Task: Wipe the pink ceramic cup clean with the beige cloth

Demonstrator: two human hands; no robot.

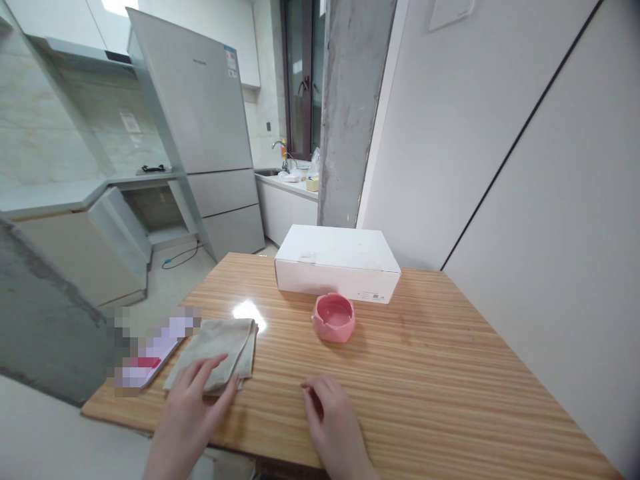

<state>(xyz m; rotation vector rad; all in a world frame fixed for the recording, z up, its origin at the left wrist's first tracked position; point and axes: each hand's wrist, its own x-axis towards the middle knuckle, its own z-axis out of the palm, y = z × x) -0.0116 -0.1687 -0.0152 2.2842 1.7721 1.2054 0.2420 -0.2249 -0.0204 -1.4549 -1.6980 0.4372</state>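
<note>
A folded grey-beige cloth (220,343) lies flat on the left part of the wooden table. My left hand (193,407) rests over its near edge, fingers spread and touching the fabric without gripping it. To the right, my right hand (330,417) sits on the bare wood with its fingers curled loosely inward; the inside of the curl shows no object. Beyond that hand stands a pink faceted ashtray (334,320), upright, apart from both hands.
Behind the ashtray is a white cardboard box (337,260). A pixelated purple-and-red item (155,353) lies at the table's left edge. The wooden table (450,373) meets a white wall on the right. A fridge (200,120) and sink counter are farther back.
</note>
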